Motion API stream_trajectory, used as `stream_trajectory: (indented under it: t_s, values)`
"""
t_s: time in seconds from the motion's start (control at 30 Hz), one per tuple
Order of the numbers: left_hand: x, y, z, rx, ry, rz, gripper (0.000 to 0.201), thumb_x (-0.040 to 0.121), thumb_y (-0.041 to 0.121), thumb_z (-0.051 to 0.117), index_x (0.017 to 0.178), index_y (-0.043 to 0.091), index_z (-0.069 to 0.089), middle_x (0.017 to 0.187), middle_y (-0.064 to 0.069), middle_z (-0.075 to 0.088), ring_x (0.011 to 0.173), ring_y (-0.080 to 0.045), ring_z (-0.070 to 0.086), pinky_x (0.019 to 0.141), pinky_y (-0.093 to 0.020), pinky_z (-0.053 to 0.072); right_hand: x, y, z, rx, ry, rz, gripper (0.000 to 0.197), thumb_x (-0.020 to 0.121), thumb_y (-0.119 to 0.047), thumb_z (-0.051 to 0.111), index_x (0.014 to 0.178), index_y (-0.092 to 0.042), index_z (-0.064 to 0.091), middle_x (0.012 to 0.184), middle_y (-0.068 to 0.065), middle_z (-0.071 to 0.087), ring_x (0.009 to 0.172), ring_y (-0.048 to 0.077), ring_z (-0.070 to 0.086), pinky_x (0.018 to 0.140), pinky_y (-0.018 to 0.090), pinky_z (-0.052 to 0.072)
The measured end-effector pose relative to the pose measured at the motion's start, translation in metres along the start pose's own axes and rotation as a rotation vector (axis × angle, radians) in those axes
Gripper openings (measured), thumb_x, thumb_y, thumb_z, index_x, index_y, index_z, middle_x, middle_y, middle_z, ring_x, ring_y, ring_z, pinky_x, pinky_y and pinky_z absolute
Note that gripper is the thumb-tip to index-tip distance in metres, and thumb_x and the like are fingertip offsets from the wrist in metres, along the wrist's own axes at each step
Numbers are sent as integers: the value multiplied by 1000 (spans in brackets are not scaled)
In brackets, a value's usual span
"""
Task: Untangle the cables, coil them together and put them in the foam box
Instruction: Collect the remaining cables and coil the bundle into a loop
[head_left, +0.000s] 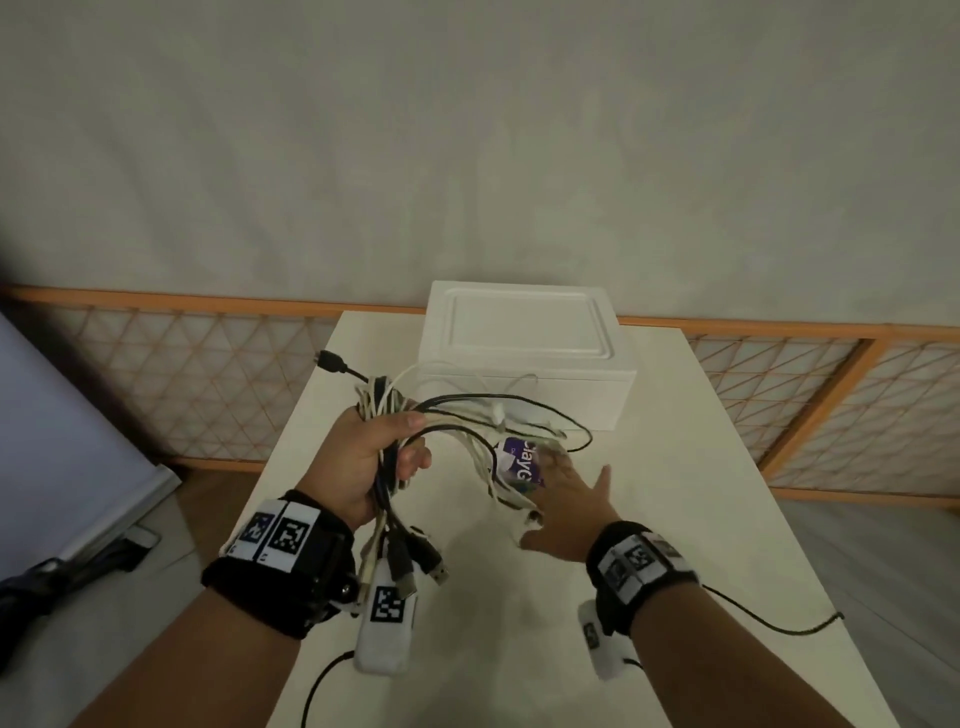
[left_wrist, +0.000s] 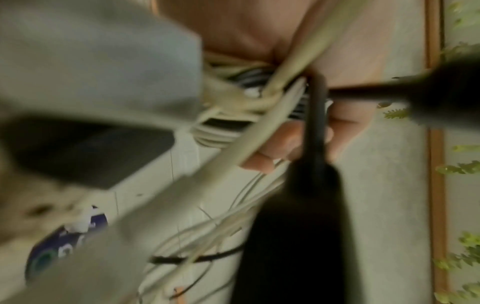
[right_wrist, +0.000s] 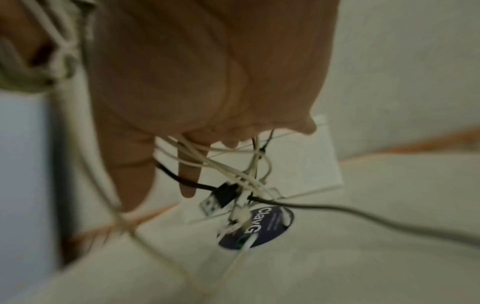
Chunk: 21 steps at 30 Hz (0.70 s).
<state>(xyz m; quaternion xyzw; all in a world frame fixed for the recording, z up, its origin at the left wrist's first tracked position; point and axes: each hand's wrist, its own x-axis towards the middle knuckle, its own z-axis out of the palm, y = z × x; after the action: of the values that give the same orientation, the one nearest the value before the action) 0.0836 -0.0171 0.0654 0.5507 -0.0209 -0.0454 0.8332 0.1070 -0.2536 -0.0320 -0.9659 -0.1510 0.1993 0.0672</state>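
My left hand (head_left: 374, 457) grips a bundle of black and white cables (head_left: 467, 415) above the white table (head_left: 675, 467). Their USB plugs (head_left: 415, 566) hang below my fist, and loops spread to the right. My right hand (head_left: 566, 499) is open with fingers spread, reaching into those loops; white strands lie across its fingers (right_wrist: 189, 174). A black USB plug (right_wrist: 218, 198) dangles beyond them. The white foam box (head_left: 524, 343) stands at the table's far edge with its lid on. In the blurred left wrist view my fingers (left_wrist: 280, 144) curl round the cables (left_wrist: 233, 144).
A purple round label (head_left: 519, 462) lies on the table under the loops, also seen as the label (right_wrist: 259, 228). A thin black cord (head_left: 779, 623) trails over the table's right edge. An orange-framed lattice (head_left: 779, 395) runs behind the table.
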Motion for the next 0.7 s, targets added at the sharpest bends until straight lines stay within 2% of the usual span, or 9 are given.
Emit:
stream_trajectory:
  t_s: [0.1,0.2,0.27,0.37,0.47,0.53,0.6,0.67,0.7]
  values:
    - [-3,1,-13,29,-18,-14,19,66,13,69,71,0,55,40,-6,39,34,-16,36,53,-28,46,-10,22,-12,982,-1,176,81,51,-53,65,126,-25,57,138,7,51,122,23,49,107,48,34]
    - [-5,-1,-13,45,-14,-19,10,71,9,64,62,7,59,40,-6,38,34,-16,36,53,-28,45,-15,35,-18,1369,115,302,32,75,-40,69,101,-22,68,122,5,64,113,22,58,91,31,41]
    - [-4,-1,-9,15,-17,-19,14,65,14,70,60,8,59,40,-6,38,35,-16,36,53,-28,46,-13,40,-18,1283,194,350,10,91,-20,57,94,-14,65,122,9,63,110,26,59,82,26,46]
    - [-1,4,-5,1,-27,6,16,64,15,70,61,5,57,40,-5,39,34,-15,37,53,-28,46,-9,44,-19,940,174,437,25,96,-19,52,115,-4,60,125,17,60,110,29,60,75,20,50]
    - [0,8,-4,15,-47,45,24,65,14,69,78,-2,54,40,-6,39,34,-16,37,53,-28,46,-12,45,-8,407,266,328,35,90,-30,59,124,-21,60,115,2,67,99,19,64,92,32,48]
    - [2,10,-4,37,-60,65,29,66,17,68,83,-4,55,40,-6,40,35,-16,38,54,-28,47,-16,40,3,398,351,262,68,79,-44,70,139,-28,41,127,-6,60,113,11,58,115,43,25]
    - [3,12,-6,72,-45,86,18,71,11,63,76,-4,56,39,-6,40,35,-16,38,54,-28,47,-17,35,7,246,393,213,101,70,-55,73,149,-28,16,153,-6,30,133,9,41,114,53,-8]
    - [2,15,-8,104,-20,93,15,75,9,57,67,-3,55,39,-7,40,36,-17,39,55,-27,48,-17,38,8,189,422,191,120,63,-61,74,151,-23,1,160,-6,6,141,12,27,111,56,-11]
    - [1,16,-10,117,-9,98,15,75,9,57,66,-2,55,39,-7,40,36,-17,39,55,-27,48,-19,38,7,216,404,180,123,60,-64,75,152,-23,3,159,-6,11,141,14,28,112,55,-7]
